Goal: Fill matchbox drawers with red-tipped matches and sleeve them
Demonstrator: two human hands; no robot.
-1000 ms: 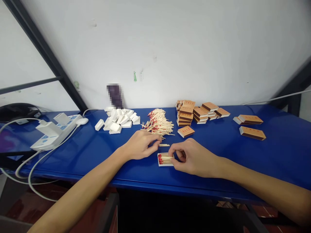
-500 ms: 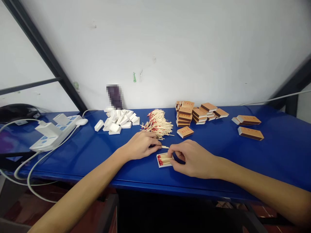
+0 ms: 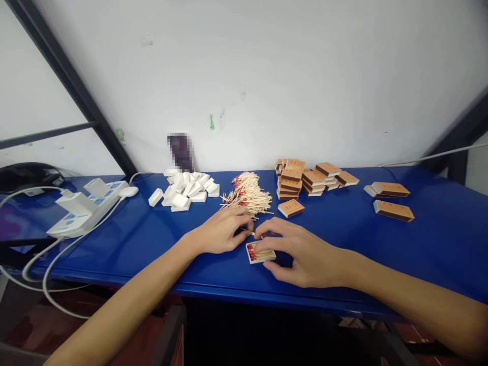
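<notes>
A small white tray (image 3: 261, 252) filled with red-tipped matches lies on the blue table (image 3: 125, 239) near its front edge. My right hand (image 3: 301, 249) rests over the tray, fingers spread, thumb beside it and index finger reaching left past it. My left hand (image 3: 221, 231) lies just left of the tray, its fingertips pinched on a loose match (image 3: 249, 232) that the right index finger also touches. Behind the hands sits a heap of loose matches (image 3: 247, 194).
A pile of empty white trays (image 3: 186, 189) lies back left, a stack of brown matchbox sleeves (image 3: 305, 178) back right, with one sleeve (image 3: 291, 207) apart. Two closed boxes (image 3: 392, 199) sit far right. A white power strip (image 3: 86, 206) with cables is at the left.
My right hand has opened and spread over the tray, its index finger reaching left to the match at my left fingertips. My left hand barely moved.
</notes>
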